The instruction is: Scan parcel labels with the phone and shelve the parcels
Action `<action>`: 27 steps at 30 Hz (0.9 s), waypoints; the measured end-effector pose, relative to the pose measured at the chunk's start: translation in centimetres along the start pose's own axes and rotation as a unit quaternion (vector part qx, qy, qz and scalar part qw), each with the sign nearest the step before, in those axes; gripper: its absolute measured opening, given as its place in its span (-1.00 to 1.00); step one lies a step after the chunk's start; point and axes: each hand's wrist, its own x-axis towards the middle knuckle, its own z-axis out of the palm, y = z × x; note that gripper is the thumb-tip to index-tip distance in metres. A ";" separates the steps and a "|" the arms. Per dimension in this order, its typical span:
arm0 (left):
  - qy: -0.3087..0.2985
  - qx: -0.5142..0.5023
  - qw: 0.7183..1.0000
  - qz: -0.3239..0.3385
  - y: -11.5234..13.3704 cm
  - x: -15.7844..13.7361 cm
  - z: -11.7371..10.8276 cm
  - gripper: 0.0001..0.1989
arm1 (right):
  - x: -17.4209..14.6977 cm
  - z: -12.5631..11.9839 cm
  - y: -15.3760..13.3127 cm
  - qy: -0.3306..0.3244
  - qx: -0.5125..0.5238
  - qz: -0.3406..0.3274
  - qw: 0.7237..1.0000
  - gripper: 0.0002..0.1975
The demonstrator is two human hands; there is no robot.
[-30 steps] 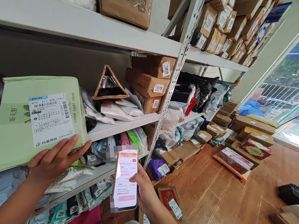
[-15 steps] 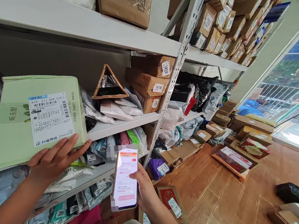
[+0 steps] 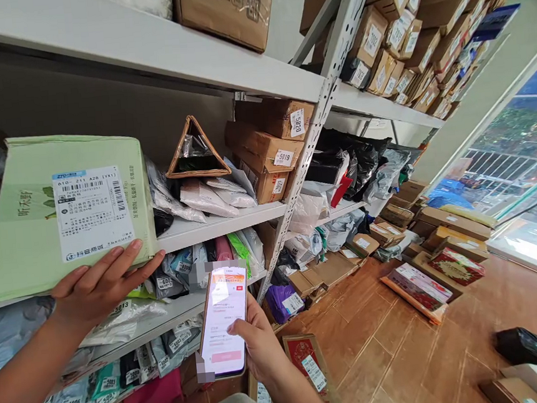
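Note:
A pale green box with a white shipping label stands at the left, in front of the middle shelf's edge. My left hand holds the box at its lower right, fingers laid over its front face and bottom edge; the thumb is hidden. In my right hand is a smartphone with a lit screen, tilted, its back in the palm. The right thumb lies over the screen. Behind the box, a triangular cardboard tube rests on white plastic parcels.
Brown boxes with number labels are stacked beside a perforated metal upright. Lower shelves hold bagged parcels. More parcels lie on the wooden floor, among them a red patterned box and a black package. A glass door is at the right.
My right thumb has shifted left and slightly down across the phone screen, and the phone has moved slightly left. My left hand and the green box have hardly moved.

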 end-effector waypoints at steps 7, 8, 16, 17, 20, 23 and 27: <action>-0.003 0.009 1.000 -0.004 0.1 -0.8 0.4 -0.49 | 0.3 -0.1 0.8 0.028 0.013 0.003 1.000 -0.59; -0.004 0.006 1.000 -0.004 0.0 -0.9 0.4 -0.48 | 0.4 -0.1 0.9 0.036 0.022 0.000 0.999 -0.60; -0.004 -0.005 1.000 0.007 -0.3 -0.4 0.0 -0.49 | -0.3 0.0 0.1 -0.030 -0.022 -0.006 0.999 -0.48; -0.005 -0.004 1.000 0.009 -0.2 -0.3 0.0 -0.48 | -0.3 0.0 0.0 -0.031 -0.023 -0.004 0.999 -0.49; -0.010 -0.003 1.000 0.008 -0.1 -0.1 0.0 -0.50 | -0.1 0.1 0.3 -0.002 -0.014 0.004 1.000 -0.54; -0.009 -0.001 1.000 0.003 -0.1 -0.1 0.0 -0.54 | 0.2 0.2 0.7 0.057 0.028 0.023 0.998 -0.51; -0.007 -0.007 1.000 -0.001 -0.2 -0.2 0.0 -0.54 | 0.2 0.2 0.4 0.046 0.042 0.029 0.998 -0.54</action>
